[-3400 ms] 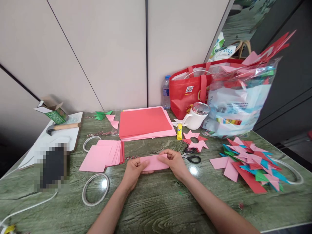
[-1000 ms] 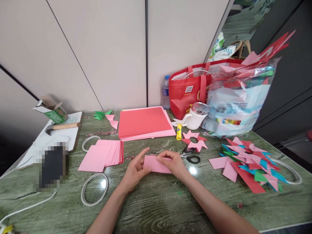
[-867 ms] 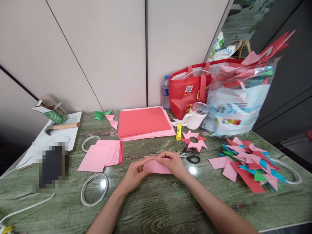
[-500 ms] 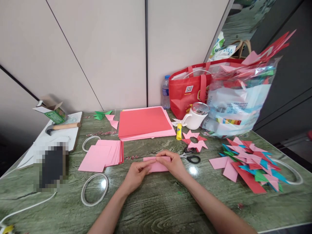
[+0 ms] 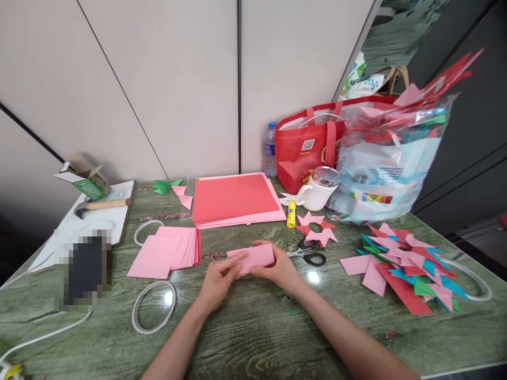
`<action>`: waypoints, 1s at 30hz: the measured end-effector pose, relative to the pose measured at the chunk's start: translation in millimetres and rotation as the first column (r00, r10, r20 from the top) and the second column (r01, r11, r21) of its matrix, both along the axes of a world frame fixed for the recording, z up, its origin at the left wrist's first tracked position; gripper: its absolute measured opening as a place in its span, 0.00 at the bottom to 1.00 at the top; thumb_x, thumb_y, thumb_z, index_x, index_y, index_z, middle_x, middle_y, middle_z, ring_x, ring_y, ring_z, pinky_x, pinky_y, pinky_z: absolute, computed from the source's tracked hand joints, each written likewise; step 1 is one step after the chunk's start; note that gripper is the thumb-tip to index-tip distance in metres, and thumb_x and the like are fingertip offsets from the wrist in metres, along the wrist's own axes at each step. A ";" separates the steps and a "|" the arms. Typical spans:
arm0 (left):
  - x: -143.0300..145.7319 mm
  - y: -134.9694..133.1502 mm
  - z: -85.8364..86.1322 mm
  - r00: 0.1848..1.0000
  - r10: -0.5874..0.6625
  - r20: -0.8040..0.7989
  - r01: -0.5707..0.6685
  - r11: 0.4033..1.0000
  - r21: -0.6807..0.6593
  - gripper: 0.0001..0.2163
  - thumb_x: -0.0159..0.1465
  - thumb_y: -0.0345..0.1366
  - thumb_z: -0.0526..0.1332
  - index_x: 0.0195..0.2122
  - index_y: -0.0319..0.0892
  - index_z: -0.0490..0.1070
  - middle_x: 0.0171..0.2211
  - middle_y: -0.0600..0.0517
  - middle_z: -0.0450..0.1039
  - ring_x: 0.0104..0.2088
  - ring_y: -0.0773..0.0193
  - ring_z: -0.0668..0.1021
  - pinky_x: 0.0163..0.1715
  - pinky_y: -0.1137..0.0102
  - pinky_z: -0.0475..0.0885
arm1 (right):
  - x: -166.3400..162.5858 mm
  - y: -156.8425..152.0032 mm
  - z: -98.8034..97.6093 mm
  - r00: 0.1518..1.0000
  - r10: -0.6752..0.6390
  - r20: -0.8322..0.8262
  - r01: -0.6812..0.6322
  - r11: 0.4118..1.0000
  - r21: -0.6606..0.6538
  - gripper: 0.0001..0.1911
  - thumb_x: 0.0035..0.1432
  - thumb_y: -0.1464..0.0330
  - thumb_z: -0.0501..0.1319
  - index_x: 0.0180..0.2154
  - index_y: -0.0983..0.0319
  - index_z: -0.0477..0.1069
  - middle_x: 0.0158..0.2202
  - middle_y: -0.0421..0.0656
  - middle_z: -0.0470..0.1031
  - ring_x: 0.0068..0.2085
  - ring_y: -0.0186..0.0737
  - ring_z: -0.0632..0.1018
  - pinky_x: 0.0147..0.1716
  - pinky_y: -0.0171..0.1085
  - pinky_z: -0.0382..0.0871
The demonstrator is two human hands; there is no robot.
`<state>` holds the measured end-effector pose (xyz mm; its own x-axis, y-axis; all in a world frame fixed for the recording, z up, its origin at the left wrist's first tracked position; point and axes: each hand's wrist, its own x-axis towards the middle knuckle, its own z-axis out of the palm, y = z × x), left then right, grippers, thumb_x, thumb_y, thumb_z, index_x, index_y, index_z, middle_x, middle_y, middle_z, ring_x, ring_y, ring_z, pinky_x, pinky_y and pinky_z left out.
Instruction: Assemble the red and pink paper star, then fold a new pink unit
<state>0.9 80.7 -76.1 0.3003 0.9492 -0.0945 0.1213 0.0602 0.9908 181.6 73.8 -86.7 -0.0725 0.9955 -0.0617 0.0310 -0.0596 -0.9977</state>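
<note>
A folded pink paper strip (image 5: 252,257) is held just above the green table (image 5: 253,327) between both hands. My left hand (image 5: 217,278) pinches its left end with thumb and fingers. My right hand (image 5: 280,267) grips its right end from below and behind. A stack of pink paper squares (image 5: 164,251) lies to the left of my hands. Black-handled scissors (image 5: 312,257) lie just right of my right hand.
Large red and pink sheets (image 5: 235,199), a yellow glue stick (image 5: 291,214), a white mug (image 5: 318,191), a red bag (image 5: 307,141) and a clear bag (image 5: 390,161) stand behind. A folded star ring (image 5: 317,228), a folded-piece pile (image 5: 402,264), tape rings (image 5: 153,307), and a hammer (image 5: 101,206) are also here.
The pink strip was pressed flat on the table and creased; now both hands have lifted it slightly and tilted it up.
</note>
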 end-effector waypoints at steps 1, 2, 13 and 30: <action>-0.3 -0.2 -0.7 1.000 0.000 0.012 0.000 1.000 -0.010 0.15 0.56 0.41 0.62 0.44 0.44 0.76 0.30 0.51 0.80 0.42 0.54 0.76 0.45 0.65 0.68 | -0.4 -0.6 0.3 1.000 0.006 -0.020 -0.006 1.000 -0.016 0.30 0.37 0.66 0.70 0.46 0.62 0.67 0.38 0.42 0.73 0.33 0.38 0.73 0.33 0.35 0.69; -0.6 -0.5 -1.6 1.000 0.000 0.027 0.000 1.000 -0.022 0.16 0.56 0.42 0.62 0.44 0.43 0.76 0.30 0.51 0.79 0.41 0.54 0.76 0.44 0.65 0.69 | -0.8 -1.1 0.7 0.999 0.012 -0.044 -0.013 0.999 -0.033 0.30 0.38 0.66 0.70 0.45 0.62 0.67 0.36 0.41 0.74 0.31 0.36 0.73 0.31 0.34 0.69; 6.6 -3.3 -4.1 0.912 0.074 0.404 0.026 0.971 -0.238 0.21 0.49 0.42 0.69 0.44 0.42 0.75 0.41 0.48 0.77 0.38 0.59 0.77 0.42 0.64 0.71 | -0.8 1.1 8.2 0.963 0.026 -0.269 -0.066 0.988 -0.140 0.26 0.35 0.67 0.72 0.39 0.63 0.68 0.28 0.36 0.73 0.23 0.31 0.71 0.23 0.31 0.70; 2.8 -1.0 -5.9 0.983 0.184 0.012 -0.183 0.983 -0.022 0.21 0.46 0.37 0.69 0.43 0.41 0.75 0.42 0.47 0.77 0.37 0.59 0.78 0.38 0.70 0.71 | -0.3 2.1 3.5 0.940 0.067 -0.336 -0.135 0.973 -0.185 0.22 0.37 0.65 0.72 0.38 0.63 0.71 0.27 0.38 0.75 0.26 0.34 0.74 0.28 0.36 0.74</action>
